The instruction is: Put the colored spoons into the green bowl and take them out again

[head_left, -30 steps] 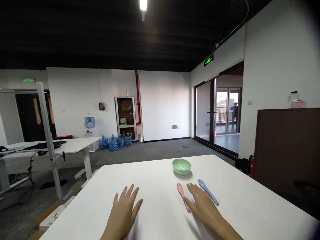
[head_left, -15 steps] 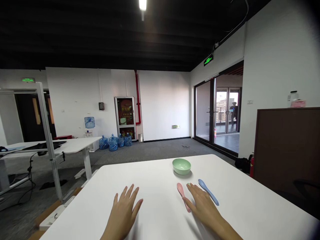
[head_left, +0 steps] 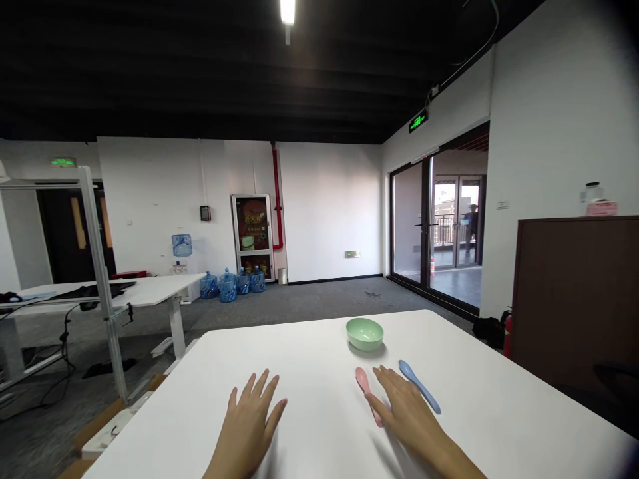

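My left hand [head_left: 248,416] lies flat and open on the white table [head_left: 304,352], touching nothing else, with fingers spread. My right hand [head_left: 407,414] rests open just to the right, between two spoons and holding neither. A pink plastic spoon [head_left: 363,380] lies under its thumb side, and the thumb seems to cover part of the handle. A blue plastic spoon [head_left: 418,384] sits just beyond its fingers, apart from them. Farther ahead stands a pale green bowl [head_left: 365,334], with its inside mostly out of sight.
The table's far edge lies beyond the bowl. A brown cabinet [head_left: 574,299] stands to the right, with a fire extinguisher [head_left: 508,336] beside it. Another white desk [head_left: 114,293] and a metal frame [head_left: 97,286] stand left. Blue water jugs [head_left: 228,287] line the back wall. A person [head_left: 472,226] stands beyond the glass doors.
The room and table have shifted slightly in view as my head moved. My hands, the spoons and the bowl keep their places.
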{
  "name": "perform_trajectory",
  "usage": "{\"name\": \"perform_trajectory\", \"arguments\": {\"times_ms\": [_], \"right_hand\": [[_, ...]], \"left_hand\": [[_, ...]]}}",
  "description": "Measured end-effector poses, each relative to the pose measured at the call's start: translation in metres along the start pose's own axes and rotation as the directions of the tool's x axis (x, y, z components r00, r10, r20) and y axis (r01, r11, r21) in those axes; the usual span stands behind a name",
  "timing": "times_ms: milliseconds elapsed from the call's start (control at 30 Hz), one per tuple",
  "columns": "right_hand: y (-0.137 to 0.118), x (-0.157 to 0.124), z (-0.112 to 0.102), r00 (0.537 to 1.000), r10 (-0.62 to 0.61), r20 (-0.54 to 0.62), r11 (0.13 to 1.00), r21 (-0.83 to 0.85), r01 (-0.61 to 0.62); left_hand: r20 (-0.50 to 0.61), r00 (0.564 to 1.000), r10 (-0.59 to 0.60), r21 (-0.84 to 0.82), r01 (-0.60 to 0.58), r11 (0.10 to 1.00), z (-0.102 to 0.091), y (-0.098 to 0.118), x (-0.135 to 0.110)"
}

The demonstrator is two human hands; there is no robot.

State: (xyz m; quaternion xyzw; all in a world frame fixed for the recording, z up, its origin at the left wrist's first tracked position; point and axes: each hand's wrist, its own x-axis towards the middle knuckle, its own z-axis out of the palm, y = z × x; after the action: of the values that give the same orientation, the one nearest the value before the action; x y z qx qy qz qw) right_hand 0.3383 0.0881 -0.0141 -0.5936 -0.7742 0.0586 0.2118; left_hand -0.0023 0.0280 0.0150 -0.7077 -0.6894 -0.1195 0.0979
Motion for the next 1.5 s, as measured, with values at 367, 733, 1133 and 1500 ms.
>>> {"name": "perform_trajectory", "arguments": {"times_ms": [367,733,1133,1500], "right_hand": [[0.001,0.002,-0.002,1.0,0.002,0.015,1.0,0.007,-0.002],[0.001,0.001,0.002,1.0,-0.002,-0.008,1.0,0.019,0.002],[0.001,0.001,0.005,1.0,-0.021,-0.017,0.999,0.029,0.022],[0.05,0.035,-0.017,0.98,0.075,-0.185,0.991,-0.097,-0.094]], "left_hand": [[-0.003,1.0,-0.003,-0.007,0.003,1.0,0.003,0.0,0.0],[-0.029,1.0,0.005,-0.038,-0.006,0.999,0.002,0.0,0.0],[-0.028,1.0,0.004,-0.036,-0.005,0.999,0.001,0.0,0.0],[-0.034,0.999,-0.001,-0.049,-0.001,0.999,-0.001,-0.001,-0.001]]}}
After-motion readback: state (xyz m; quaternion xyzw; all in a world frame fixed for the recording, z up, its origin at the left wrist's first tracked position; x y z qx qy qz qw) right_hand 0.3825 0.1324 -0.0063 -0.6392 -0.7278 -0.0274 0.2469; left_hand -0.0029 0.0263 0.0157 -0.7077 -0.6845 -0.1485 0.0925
